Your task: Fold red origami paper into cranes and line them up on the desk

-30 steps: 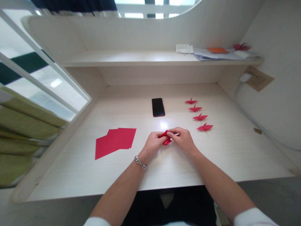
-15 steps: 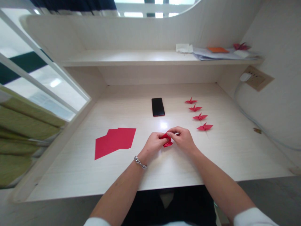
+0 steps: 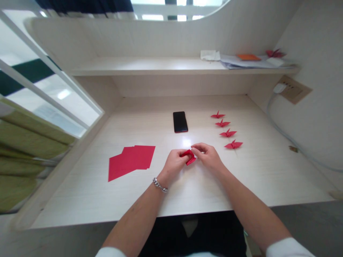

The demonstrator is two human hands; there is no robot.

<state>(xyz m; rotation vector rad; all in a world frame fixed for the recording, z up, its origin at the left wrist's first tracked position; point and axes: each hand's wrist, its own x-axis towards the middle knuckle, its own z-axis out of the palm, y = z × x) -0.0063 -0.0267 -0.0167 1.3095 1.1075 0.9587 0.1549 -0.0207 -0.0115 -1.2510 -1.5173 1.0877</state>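
Note:
A small, partly folded piece of red paper (image 3: 189, 157) sits between both hands just above the pale wooden desk (image 3: 187, 185). My left hand (image 3: 174, 165), with a metal bracelet at the wrist, pinches its left side. My right hand (image 3: 207, 157) pinches its right side, fingertips curled over the top. Most of the paper is hidden by the fingers. A stack of flat red paper sheets (image 3: 131, 160) lies to the left of my hands.
Several finished red paper cranes (image 3: 227, 133) stand in a row at the right. A black phone (image 3: 179, 121) lies flat behind my hands. The shelf above holds papers (image 3: 249, 61), a white cloth and another red crane (image 3: 274, 53). A white cable (image 3: 284, 132) runs down the right wall.
The fingers of both hands have shifted on the red paper, and it has been turned and folded slightly. The arms have stayed in place.

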